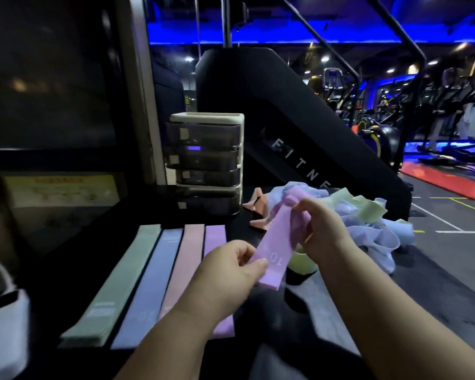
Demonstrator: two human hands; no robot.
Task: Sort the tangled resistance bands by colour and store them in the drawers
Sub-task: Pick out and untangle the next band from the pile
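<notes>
Both hands pinch 1 purple resistance band [276, 249] above the desk [327, 311]: left hand [228, 272] at its near end, right hand [321, 229] at its far end.

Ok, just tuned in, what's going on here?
A person holds a purple band between the left hand and right hand, near the tangled pile. A green band, blue band, pink band and second purple band lie flat side by side to the left. On the drawer unit the drawers look shut.
</notes>
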